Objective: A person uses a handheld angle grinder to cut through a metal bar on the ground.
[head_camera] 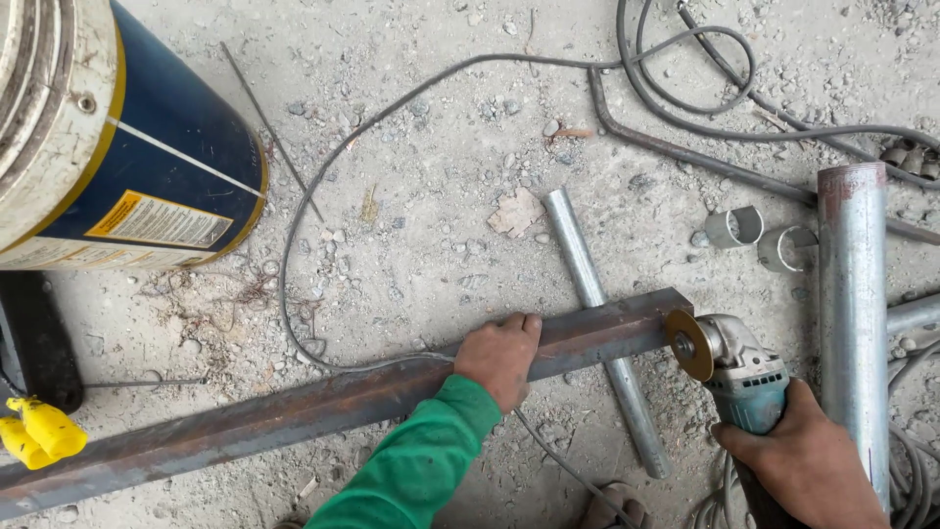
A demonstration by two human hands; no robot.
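Observation:
A long rusty steel bar (pixel 294 411) lies across the gravelly ground, from lower left up to the middle right. My left hand (pixel 499 358), in a green sleeve, presses down on it near its right end. My right hand (pixel 803 460) grips a teal angle grinder (pixel 749 377). The grinder's yellowish disc (pixel 690 345) sits right at the bar's right end (pixel 676 304). A thin galvanised pipe (pixel 602 323) runs under the bar there, propping it up.
A blue and yellow drum (pixel 147 147) lies at the upper left. A thick galvanised pipe (pixel 854 313) stands at the right, with two short pipe offcuts (pixel 759 235) beside it. Cables (pixel 685 88) loop across the top. A yellow plug (pixel 39 431) is at the left edge.

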